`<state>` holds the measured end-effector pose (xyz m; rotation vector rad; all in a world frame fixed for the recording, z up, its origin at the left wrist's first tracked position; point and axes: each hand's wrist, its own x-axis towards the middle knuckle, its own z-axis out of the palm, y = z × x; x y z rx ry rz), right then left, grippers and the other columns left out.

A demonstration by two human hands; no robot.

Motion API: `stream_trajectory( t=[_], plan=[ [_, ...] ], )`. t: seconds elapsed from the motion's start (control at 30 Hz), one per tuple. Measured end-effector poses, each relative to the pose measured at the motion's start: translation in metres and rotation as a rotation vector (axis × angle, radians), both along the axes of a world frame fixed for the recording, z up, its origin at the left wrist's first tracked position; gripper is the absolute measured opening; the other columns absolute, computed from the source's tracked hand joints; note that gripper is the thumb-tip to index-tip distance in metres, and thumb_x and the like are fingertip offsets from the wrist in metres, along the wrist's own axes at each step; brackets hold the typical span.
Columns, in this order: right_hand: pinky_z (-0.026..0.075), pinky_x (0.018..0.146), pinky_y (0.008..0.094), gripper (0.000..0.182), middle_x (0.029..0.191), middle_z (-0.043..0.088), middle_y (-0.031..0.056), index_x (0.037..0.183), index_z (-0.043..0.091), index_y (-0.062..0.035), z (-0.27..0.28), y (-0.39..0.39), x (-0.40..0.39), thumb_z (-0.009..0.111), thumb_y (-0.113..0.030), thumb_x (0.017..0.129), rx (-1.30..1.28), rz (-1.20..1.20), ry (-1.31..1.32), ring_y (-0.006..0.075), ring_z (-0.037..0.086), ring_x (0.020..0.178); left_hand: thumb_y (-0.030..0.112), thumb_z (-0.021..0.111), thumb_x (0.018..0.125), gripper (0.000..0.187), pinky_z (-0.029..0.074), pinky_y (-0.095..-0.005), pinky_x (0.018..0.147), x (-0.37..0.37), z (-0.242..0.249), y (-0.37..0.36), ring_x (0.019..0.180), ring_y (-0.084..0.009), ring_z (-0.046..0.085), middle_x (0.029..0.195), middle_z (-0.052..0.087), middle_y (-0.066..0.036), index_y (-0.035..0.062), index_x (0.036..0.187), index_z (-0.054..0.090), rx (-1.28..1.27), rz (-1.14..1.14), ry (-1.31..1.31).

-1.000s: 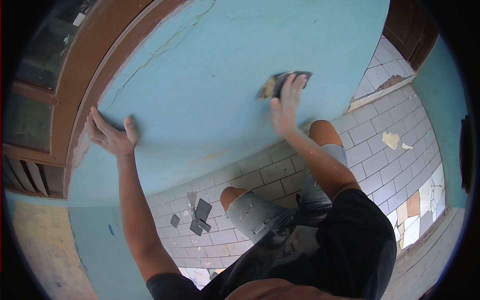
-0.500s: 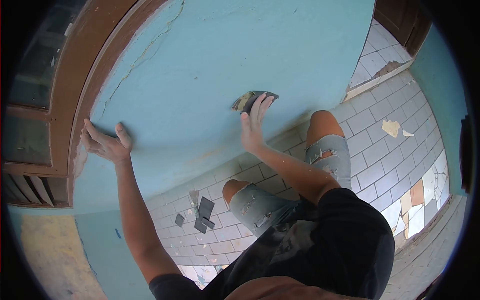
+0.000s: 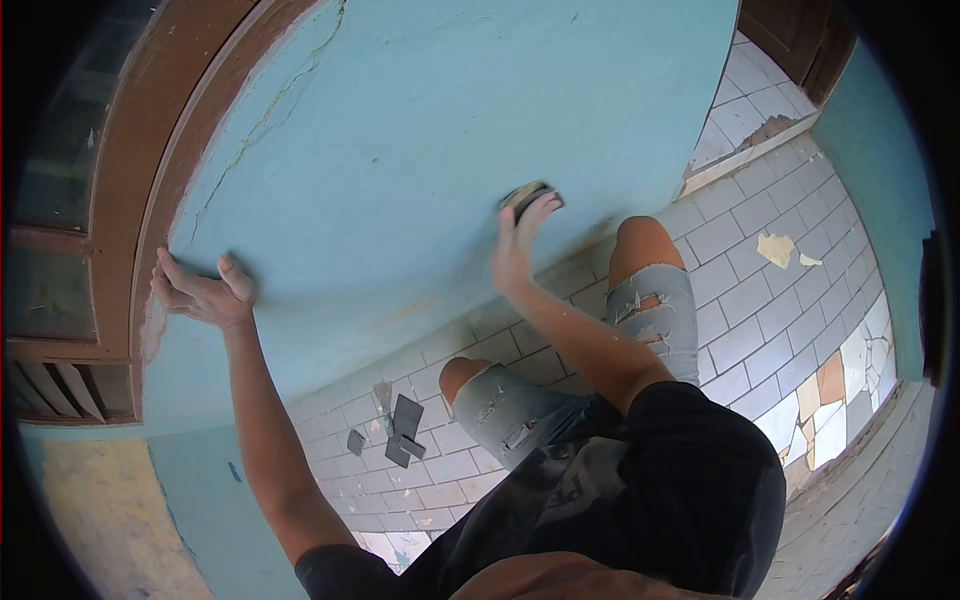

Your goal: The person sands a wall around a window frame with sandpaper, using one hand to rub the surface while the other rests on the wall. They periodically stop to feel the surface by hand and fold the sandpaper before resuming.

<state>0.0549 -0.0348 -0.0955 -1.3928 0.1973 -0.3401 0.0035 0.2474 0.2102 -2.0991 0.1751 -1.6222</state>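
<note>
A light blue wall (image 3: 400, 120) fills the upper middle, with a long crack (image 3: 262, 120) running down its left part. My left hand (image 3: 208, 292) rests on the wall beside the brown window frame, fingers apart and holding nothing. Against the wall at right of centre, my right hand (image 3: 520, 240) presses a dark, curved piece of sandpaper (image 3: 528, 198) flat under its fingers. The sandpaper has a mottled, yellowish back and is slightly blurred.
Dark flat pieces (image 3: 405, 425) and a scraper-like tool (image 3: 383, 398) lie on the tiled floor (image 3: 745, 300) at lower left. Pale flakes (image 3: 776, 249) lie on the right. A brown window frame (image 3: 160, 130) borders the wall. My bent knees are near it.
My right hand has slid a little to the right along the wall with the sandpaper. My left hand stays against the wall; the view has shifted slightly.
</note>
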Motion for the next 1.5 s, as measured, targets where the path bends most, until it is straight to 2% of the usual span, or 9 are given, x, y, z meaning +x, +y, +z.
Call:
stream_trajectory(
  t=[0.37,0.47,0.6,0.8,0.97,1.13,1.27,1.37,1.5],
  plan=[
    [0.004,0.127,0.0459,0.088,0.168,-0.010,0.0298,0.161,-0.006,0.0051,-0.079,-0.263,0.162,0.023,-0.060,0.108,0.383,-0.295,0.058,0.0382,-0.005,0.158,0.067,0.037,0.100,0.088,0.032,-0.0542,0.106,0.002,-0.001,-0.009,0.126,-0.0372,0.035,0.137,0.033,-0.022,-0.0064,0.147,0.042,-0.007,-0.019,-0.021],
    [-0.001,0.127,0.0481,0.092,0.168,-0.012,0.0300,0.160,-0.008,0.0058,-0.023,-0.164,0.113,0.026,-0.062,0.107,0.116,-0.434,0.201,0.0407,-0.011,0.157,0.067,0.038,0.100,0.088,0.031,-0.0546,0.107,0.005,-0.001,-0.008,0.127,-0.0376,0.034,0.137,0.032,-0.022,-0.0066,0.147,0.041,-0.018,-0.010,-0.031],
    [-0.008,0.121,0.0611,0.101,0.161,-0.027,0.0359,0.158,-0.017,0.0059,-0.005,0.037,-0.023,0.039,-0.060,0.105,0.032,0.056,-0.014,0.0512,-0.023,0.151,0.067,0.039,0.100,0.089,0.030,-0.0541,0.108,-0.001,-0.001,-0.002,0.127,-0.0376,0.033,0.139,0.032,-0.022,-0.0068,0.149,0.038,-0.047,0.010,0.014],
    [-0.010,0.124,0.0522,0.088,0.164,-0.024,0.0317,0.159,-0.016,0.0041,0.007,-0.068,0.038,0.027,-0.055,0.109,-0.161,-0.131,-0.075,0.0431,-0.022,0.154,0.069,0.038,0.100,0.090,0.030,-0.0542,0.108,-0.006,0.001,0.002,0.128,-0.0375,0.033,0.139,0.031,-0.022,-0.0056,0.151,0.037,-0.033,0.017,0.064],
    [-0.005,0.126,0.0502,0.083,0.165,-0.021,0.0327,0.160,-0.012,0.0026,-0.008,-0.207,0.136,0.024,-0.054,0.110,0.259,-0.309,-0.136,0.0434,-0.018,0.155,0.070,0.038,0.099,0.090,0.031,-0.0540,0.106,0.001,-0.001,-0.005,0.125,-0.0362,0.034,0.136,0.031,-0.020,-0.0049,0.149,0.039,-0.012,-0.013,-0.005],
    [-0.009,0.116,0.0695,0.110,0.156,-0.031,0.0407,0.156,-0.019,0.0085,0.004,0.032,-0.008,0.044,-0.064,0.102,-0.228,0.015,-0.215,0.0580,-0.027,0.147,0.069,0.041,0.099,0.089,0.035,-0.0524,0.104,0.001,0.002,0.002,0.122,-0.0349,0.035,0.134,0.031,-0.019,-0.0054,0.147,0.041,0.017,0.037,0.003],
    [-0.007,0.116,0.0702,0.111,0.156,-0.030,0.0426,0.156,-0.017,0.0093,0.014,0.030,-0.040,0.043,-0.066,0.101,-0.321,0.318,-0.284,0.0594,-0.027,0.146,0.067,0.039,0.100,0.086,0.034,-0.0495,0.105,-0.004,0.006,0.008,0.123,-0.0341,0.035,0.135,0.033,-0.019,-0.0029,0.150,0.040,0.052,-0.017,0.014],
    [-0.005,0.121,0.0622,0.094,0.164,-0.015,0.0368,0.161,-0.006,0.0044,0.047,-0.090,0.050,0.034,-0.060,0.107,-0.511,-0.195,-0.413,0.0537,-0.013,0.153,0.065,0.042,0.100,0.085,0.038,-0.0483,0.105,-0.001,0.006,0.008,0.124,-0.0337,0.037,0.135,0.032,-0.018,-0.0041,0.148,0.042,0.081,-0.008,0.006],
    [-0.006,0.126,0.0506,0.090,0.165,-0.014,0.0353,0.160,-0.006,0.0071,0.112,-0.208,0.124,0.019,-0.062,0.107,0.013,-0.419,-0.200,0.0461,-0.012,0.156,0.065,0.043,0.099,0.085,0.039,-0.0497,0.105,-0.002,0.001,-0.002,0.125,-0.0335,0.037,0.134,0.033,-0.017,-0.0031,0.149,0.042,0.055,0.022,-0.022]
  ],
)
